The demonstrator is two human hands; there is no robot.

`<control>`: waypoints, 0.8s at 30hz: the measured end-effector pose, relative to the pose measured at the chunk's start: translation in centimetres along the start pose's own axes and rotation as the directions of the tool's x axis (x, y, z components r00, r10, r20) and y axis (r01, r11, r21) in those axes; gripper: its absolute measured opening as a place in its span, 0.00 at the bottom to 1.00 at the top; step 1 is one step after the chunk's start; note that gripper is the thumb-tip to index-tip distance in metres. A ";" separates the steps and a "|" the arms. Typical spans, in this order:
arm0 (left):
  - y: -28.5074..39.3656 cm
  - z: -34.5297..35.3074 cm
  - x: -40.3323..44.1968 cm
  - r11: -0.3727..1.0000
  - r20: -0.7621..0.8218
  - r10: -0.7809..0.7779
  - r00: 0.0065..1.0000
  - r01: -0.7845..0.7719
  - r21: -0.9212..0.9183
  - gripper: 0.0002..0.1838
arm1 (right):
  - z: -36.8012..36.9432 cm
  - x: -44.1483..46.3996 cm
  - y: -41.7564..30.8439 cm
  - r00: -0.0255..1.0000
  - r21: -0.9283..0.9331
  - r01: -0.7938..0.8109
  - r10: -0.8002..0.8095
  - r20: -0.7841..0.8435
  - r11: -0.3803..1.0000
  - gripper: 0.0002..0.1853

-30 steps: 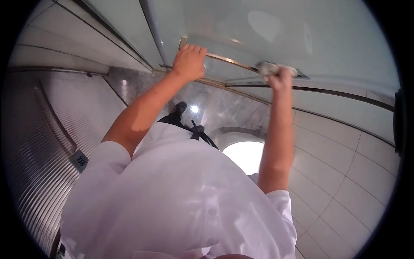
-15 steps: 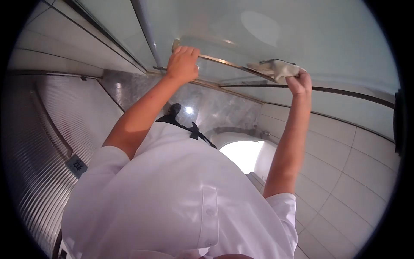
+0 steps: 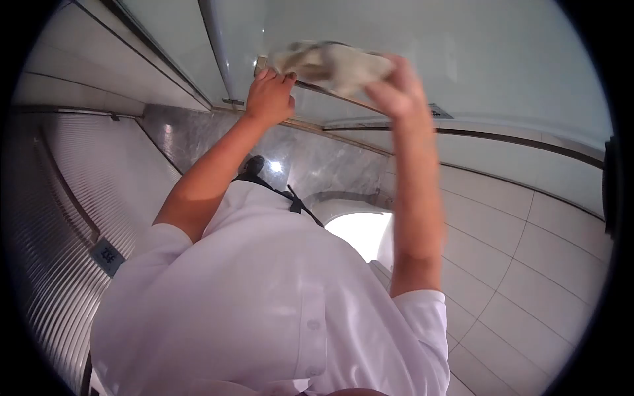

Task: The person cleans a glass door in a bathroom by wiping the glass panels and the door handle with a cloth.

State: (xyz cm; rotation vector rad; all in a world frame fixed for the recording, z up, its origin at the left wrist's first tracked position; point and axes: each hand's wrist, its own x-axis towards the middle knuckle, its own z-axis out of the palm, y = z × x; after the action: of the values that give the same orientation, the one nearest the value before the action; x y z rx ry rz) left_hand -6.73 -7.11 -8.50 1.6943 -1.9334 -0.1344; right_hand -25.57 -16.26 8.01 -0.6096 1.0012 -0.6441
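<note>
A glass panel [image 3: 489, 59] fills the top of the head view, with a metal bar [image 3: 343, 97] running along it. My left hand [image 3: 271, 99] is closed round the left end of this bar. In my right hand [image 3: 399, 89] is a crumpled beige cloth [image 3: 337, 66], blurred by motion. The cloth lies over the upper side of the bar, close to the fingers of my left hand, and hides part of the bar and the glass behind it.
A ribbed door [image 3: 112, 165] with a handle and a small sign [image 3: 106, 257] stands at the left. Below the glass are a grey marble floor [image 3: 304, 158] and a bright white basin-like fixture [image 3: 360, 231]. White tiles [image 3: 489, 244] cover the right side.
My right hand and the cloth have swept left along the bar, toward my left hand, after a short move right. My left hand still grips the bar.
</note>
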 end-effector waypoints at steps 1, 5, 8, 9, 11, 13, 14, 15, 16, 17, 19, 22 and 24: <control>0.1 -0.3 0.4 1.000 0.002 -0.004 1.000 0.004 0.006 0.18 | -4.1 -0.9 -2.0 0.998 0.122 -0.013 0.004 0.069 0.992 0.17; 0.8 -1.0 0.9 0.995 -0.027 0.031 0.999 -0.033 -0.097 0.14 | -13.4 -9.2 -8.4 0.973 -0.010 0.228 -0.227 0.043 0.974 0.18; 1.2 -0.7 1.3 0.993 -0.035 0.010 0.999 -0.014 -0.114 0.13 | -9.8 -10.9 -9.6 0.911 0.103 0.230 -0.177 -0.371 0.968 0.18; 1.3 -0.5 1.6 0.993 -0.021 0.005 1.000 -0.007 -0.119 0.13 | -10.4 -9.6 -9.7 0.969 0.086 0.146 -0.125 -0.214 0.985 0.18; 1.1 0.0 1.5 0.996 -0.049 -0.019 0.999 0.015 -0.093 0.13 | -6.8 -6.0 -7.9 0.982 -0.257 0.029 -0.076 -0.175 0.966 0.17; 1.1 0.2 1.3 0.997 -0.069 -0.057 0.996 0.053 -0.064 0.13 | 0.7 -2.0 -4.2 0.978 -0.030 -0.108 0.100 -0.184 0.994 0.17; 1.4 0.1 1.2 0.994 -0.011 -0.106 0.994 0.106 -0.007 0.13 | -0.7 2.7 -3.0 0.927 0.055 -0.283 0.258 0.272 0.958 0.17; 1.3 0.0 1.2 0.987 0.040 -0.154 0.987 0.152 0.053 0.12 | 2.5 5.2 -1.1 0.770 0.171 -0.451 0.284 0.572 0.876 0.16; 1.0 0.6 1.4 0.983 0.030 -0.174 0.984 0.172 0.065 0.12 | 5.6 7.5 0.6 0.658 0.162 -0.525 0.277 0.700 0.836 0.16; 0.7 1.6 1.4 0.989 -0.041 -0.138 0.990 0.140 0.041 0.13 | 7.5 8.9 1.6 0.531 0.143 -0.594 0.252 0.809 0.792 0.16; 0.9 0.8 1.9 0.994 -0.005 -0.110 0.994 0.110 0.025 0.15 | 8.4 9.3 1.5 0.607 0.214 -0.573 0.234 0.759 0.791 0.16; 1.6 -0.4 1.8 0.988 0.070 -0.151 0.986 0.150 0.023 0.16 | 4.5 8.5 -0.9 0.638 0.256 -0.566 0.220 0.738 0.783 0.15; 1.4 -0.4 1.6 0.989 0.048 -0.140 0.989 0.137 0.048 0.17 | 3.7 2.9 -6.0 0.652 0.302 -0.400 0.038 0.757 0.865 0.14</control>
State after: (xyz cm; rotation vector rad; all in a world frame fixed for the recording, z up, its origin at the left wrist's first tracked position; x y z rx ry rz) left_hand -7.80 -8.24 -6.99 1.8718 -1.8673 -0.1903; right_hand -22.36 -21.71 12.19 -0.2639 0.1273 -0.3192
